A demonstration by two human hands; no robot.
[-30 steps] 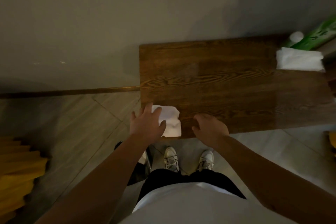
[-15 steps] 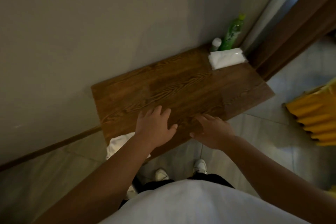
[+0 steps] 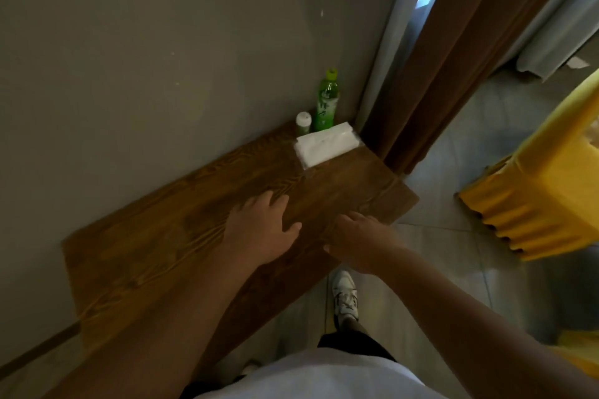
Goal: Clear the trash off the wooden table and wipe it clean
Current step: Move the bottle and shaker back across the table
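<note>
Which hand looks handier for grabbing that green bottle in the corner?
Probably the right hand: it is empty, open, and on the side nearer the green bottle. The left hand lies spread on the wooden table, farther off.

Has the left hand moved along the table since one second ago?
Yes. The left hand has moved along the wooden table from its left end corner toward the middle, nearer the tissue pack.

both arms are bare from the bottom of the picture to the wrists, with no sleeve showing on either forearm. the left hand (image 3: 259, 230) and the right hand (image 3: 359, 241) carry no glove, ring or watch. a white shirt (image 3: 311, 379) covers the torso, dark shorts (image 3: 353, 345) show just beyond its hem, and one white lace-up sneaker (image 3: 345, 296) with grey panels is on a foot.
</note>
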